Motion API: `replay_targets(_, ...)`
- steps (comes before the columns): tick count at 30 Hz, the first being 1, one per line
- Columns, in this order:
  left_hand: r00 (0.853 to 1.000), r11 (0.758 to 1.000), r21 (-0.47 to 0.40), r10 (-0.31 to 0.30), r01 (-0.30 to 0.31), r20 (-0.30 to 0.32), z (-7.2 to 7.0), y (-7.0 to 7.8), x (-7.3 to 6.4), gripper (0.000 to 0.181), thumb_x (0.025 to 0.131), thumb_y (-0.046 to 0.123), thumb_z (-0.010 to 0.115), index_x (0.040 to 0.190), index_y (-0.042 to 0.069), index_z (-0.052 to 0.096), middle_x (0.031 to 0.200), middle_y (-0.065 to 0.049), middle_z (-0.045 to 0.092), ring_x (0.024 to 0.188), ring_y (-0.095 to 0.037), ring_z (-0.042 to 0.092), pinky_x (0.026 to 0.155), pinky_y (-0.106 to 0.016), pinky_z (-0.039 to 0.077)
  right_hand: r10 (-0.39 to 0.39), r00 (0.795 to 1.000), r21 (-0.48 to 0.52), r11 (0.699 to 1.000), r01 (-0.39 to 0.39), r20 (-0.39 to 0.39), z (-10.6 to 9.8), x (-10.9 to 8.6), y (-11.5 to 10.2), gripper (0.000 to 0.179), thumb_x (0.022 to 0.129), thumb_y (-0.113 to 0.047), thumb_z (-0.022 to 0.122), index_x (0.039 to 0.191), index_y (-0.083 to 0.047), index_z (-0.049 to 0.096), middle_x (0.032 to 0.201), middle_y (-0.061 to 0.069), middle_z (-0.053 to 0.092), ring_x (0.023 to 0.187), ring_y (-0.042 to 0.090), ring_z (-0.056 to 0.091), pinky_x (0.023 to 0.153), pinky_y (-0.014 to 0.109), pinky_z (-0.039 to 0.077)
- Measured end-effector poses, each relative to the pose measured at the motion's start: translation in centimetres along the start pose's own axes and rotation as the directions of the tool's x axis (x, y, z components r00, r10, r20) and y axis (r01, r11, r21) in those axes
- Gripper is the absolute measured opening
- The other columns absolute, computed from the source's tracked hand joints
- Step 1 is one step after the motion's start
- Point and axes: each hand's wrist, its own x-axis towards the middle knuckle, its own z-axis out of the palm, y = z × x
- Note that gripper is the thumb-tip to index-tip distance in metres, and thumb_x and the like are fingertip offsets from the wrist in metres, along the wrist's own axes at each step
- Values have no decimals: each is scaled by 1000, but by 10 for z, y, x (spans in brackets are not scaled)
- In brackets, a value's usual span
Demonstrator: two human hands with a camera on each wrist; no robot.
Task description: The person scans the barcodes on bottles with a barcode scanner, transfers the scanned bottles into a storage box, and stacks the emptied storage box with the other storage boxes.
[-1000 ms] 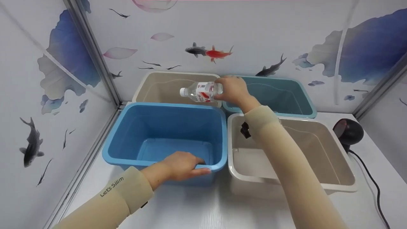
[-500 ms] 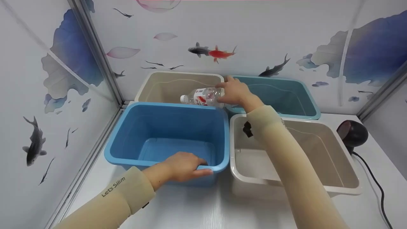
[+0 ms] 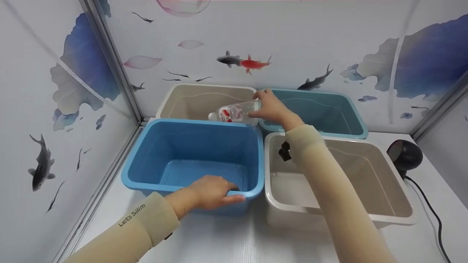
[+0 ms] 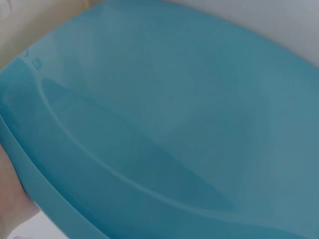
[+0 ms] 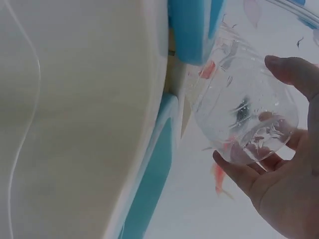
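My right hand [image 3: 272,106] holds a clear plastic bottle [image 3: 236,112] by its base end, over the back-left beige bin [image 3: 175,95]. White-capped and red-labelled, the bottle lies tilted with its cap to the left and lower. Its lower side is hidden behind the blue bin's far rim. In the right wrist view, thumb and fingers are spread round the bottle's bottom [image 5: 249,114]. My left hand [image 3: 210,191] grips the near rim of the blue bin [image 3: 204,142], fingers inside and thumb outside. The left wrist view is filled by that bin's inner wall [image 4: 174,109].
A teal bin [image 3: 318,109] stands at the back right, and a second beige bin [image 3: 362,175] is under my right forearm. Right of them sits a black round device [image 3: 407,155] with a cable [image 3: 427,204]. Printed wall panels [image 3: 292,33] enclose the white table [image 3: 234,237].
My right hand has lowered the bottle into the mouth of the back-left bin, and its cap end now dips behind the blue rim. My left hand stays on the rim.
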Motion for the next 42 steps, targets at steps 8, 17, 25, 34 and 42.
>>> replay_targets(8, 1000, 1000, 3, -1, 1, -1, 1, 0, 0, 60, 93, 60, 38, 121, 14, 62, 108, -1, 69, 96, -17, 63, 90, -39, 50, 4, 998, -29, 1000, -6, -58, 12, 6, -4, 55, 83, -31, 69, 130, -9, 49, 128, 12, 48, 116, 27, 48, 102, 43, 43)
replay_targets(17, 1000, 1000, 8, -14, 14, 10, -1, 1, 1, 59, 93, 61, 38, 120, 15, 62, 107, -1, 69, 96, -17, 63, 89, -39, 49, 1, 999, -6, 1000, -1, -53, 20, 12, -8, 58, 83, -32, 70, 131, -5, 49, 130, 15, 48, 120, 28, 46, 104, 41, 40)
replay_targets(25, 999, 1000, -10, -23, 23, 22, -1, 1, 1, 60, 92, 61, 39, 121, 14, 62, 104, -2, 68, 91, -16, 61, 89, -39, 50, -27, 995, -87, 996, 35, 93, 20, 15, -7, 61, 92, -31, 58, 141, -4, 36, 142, 19, 39, 134, 33, 35, 112, 46, 29)
replay_targets(34, 1000, 1000, -9, -24, 24, 16, 2, 0, 1, 60, 92, 61, 38, 122, 15, 62, 104, -1, 68, 90, -15, 61, 88, -38, 50, -19, 995, -185, 982, 38, 102, 18, 13, -2, 45, 93, -25, 58, 133, -7, 49, 136, 19, 46, 125, 31, 44, 105, 46, 39)
replay_targets(42, 1000, 1000, -6, -16, 16, 5, 0, 0, 0, 57, 93, 59, 39, 119, 14, 63, 100, 0, 69, 86, -13, 60, 86, -37, 50, -9, 993, -171, 985, 28, 114, 11, 11, 1, 40, 92, -27, 59, 127, -7, 55, 126, 15, 56, 114, 28, 53, 99, 43, 45)
